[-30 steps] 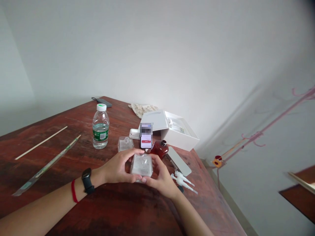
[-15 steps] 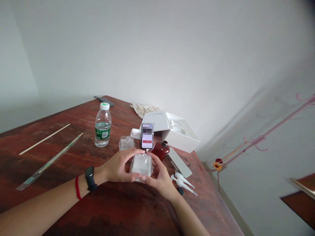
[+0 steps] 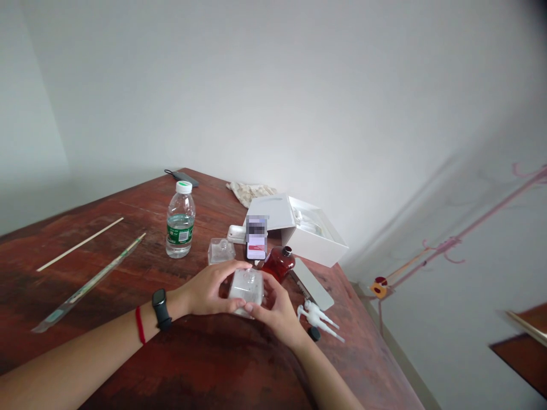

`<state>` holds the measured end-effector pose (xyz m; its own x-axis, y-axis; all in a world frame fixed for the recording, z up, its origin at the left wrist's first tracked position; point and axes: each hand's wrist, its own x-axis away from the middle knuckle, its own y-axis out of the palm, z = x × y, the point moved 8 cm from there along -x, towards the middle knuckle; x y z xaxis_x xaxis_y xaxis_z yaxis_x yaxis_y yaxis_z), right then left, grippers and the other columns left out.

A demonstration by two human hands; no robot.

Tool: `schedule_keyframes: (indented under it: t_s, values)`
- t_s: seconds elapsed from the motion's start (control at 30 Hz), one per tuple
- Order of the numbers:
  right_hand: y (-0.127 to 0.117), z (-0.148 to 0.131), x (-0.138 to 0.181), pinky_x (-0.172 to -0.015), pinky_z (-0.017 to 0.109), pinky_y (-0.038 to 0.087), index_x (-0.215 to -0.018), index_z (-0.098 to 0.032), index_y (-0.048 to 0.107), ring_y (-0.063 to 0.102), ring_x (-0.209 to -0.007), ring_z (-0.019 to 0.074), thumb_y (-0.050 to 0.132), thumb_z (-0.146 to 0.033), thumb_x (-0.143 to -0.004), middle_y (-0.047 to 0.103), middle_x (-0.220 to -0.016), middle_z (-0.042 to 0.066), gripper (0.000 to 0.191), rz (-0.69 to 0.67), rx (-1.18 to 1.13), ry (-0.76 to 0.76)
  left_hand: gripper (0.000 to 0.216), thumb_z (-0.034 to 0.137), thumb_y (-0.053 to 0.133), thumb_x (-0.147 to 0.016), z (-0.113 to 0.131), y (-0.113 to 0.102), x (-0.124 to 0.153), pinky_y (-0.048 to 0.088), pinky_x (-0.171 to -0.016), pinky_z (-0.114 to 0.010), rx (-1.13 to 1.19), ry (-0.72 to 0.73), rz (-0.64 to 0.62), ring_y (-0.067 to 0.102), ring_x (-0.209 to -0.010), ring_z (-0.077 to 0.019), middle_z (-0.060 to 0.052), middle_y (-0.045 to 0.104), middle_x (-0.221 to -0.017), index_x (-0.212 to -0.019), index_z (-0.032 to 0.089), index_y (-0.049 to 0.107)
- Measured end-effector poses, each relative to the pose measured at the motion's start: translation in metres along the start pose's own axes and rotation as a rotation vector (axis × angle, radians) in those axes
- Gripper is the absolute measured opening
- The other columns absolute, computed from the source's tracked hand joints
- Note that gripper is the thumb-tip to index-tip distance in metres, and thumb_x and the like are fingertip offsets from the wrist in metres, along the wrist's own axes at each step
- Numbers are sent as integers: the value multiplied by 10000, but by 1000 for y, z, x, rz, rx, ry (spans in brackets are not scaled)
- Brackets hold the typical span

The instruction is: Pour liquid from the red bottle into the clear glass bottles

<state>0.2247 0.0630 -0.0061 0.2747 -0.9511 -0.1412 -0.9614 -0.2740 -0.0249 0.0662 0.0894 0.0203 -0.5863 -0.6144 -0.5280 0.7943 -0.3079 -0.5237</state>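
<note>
Between my two hands is a clear, square-sided bottle [image 3: 246, 287]. My left hand [image 3: 211, 290] grips its left side, thumb along the near edge. On the right side, my right hand [image 3: 277, 310] curls round it, its thumb close to the left one. The bottle's underside is hidden, so I cannot tell whether it touches the table. Just beyond my left fingers stands a similar clear bottle [image 3: 221, 250]. A propped phone [image 3: 256, 245] with a lit screen is behind the held bottle. Beyond my right fingers is a dark red bottle [image 3: 278, 265] without a cap.
White pump heads [image 3: 318, 319] and a black cap [image 3: 313, 333] lie right of my right hand, near a flat pale panel [image 3: 314, 285]. An open white box [image 3: 316, 236] stands behind. Leftward are a water bottle [image 3: 180, 225], a thin stick [image 3: 81, 244] and wrapped chopsticks [image 3: 92, 282].
The view has shifted slightly, so the table things appear a little lower and to the right. Both hands keep hold of the clear bottle, with almost no change in grip.
</note>
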Motion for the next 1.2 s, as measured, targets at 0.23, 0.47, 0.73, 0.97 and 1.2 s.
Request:
schedule_keyframes:
  t_s: [0.23,0.47,0.73,0.97,1.2]
  values:
    - [-1,4,-1,-921,430,620,-1293,-249,634,760,-1073,286,963,-422,-738,796,-1181,100,668,18,13,9,669,444,769,-883,-5,2,-1,562,-1055,-445,15,-18,-17,706,-1232,-337,-142,697,-1411,-1461,200,538]
    - [-3,6,0,-945,440,610,-1320,-238,626,763,-1069,283,959,-456,-746,796,-1176,107,699,16,29,2,706,489,745,-888,-12,3,2,537,-1124,-481,-11,-49,-12,678,-1298,-357,-159,670,-1467,-1492,198,523]
    - [0,8,-1,-926,458,619,-1315,-240,642,767,-1080,319,985,-471,-676,788,-1132,97,761,38,-21,19,745,570,714,-884,-23,8,7,606,-1044,-451,-60,-67,-22,717,-1250,-372,-143,706,-1438,-1523,245,511]
    - [4,3,-4,-858,434,638,-1246,-260,664,775,-1018,312,995,-368,-623,783,-1139,84,713,28,-89,37,750,631,676,-936,-37,7,15,584,-1108,-453,-178,-22,-47,706,-1304,-370,-125,681,-1494,-1574,304,458]
    - [0,3,3,-991,488,592,-1325,-243,655,740,-1126,353,1021,-391,-617,768,-1191,95,810,112,-42,13,784,714,611,-968,-32,4,17,592,-1103,-436,-231,5,-84,711,-1305,-359,-124,674,-1497,-1621,342,387]
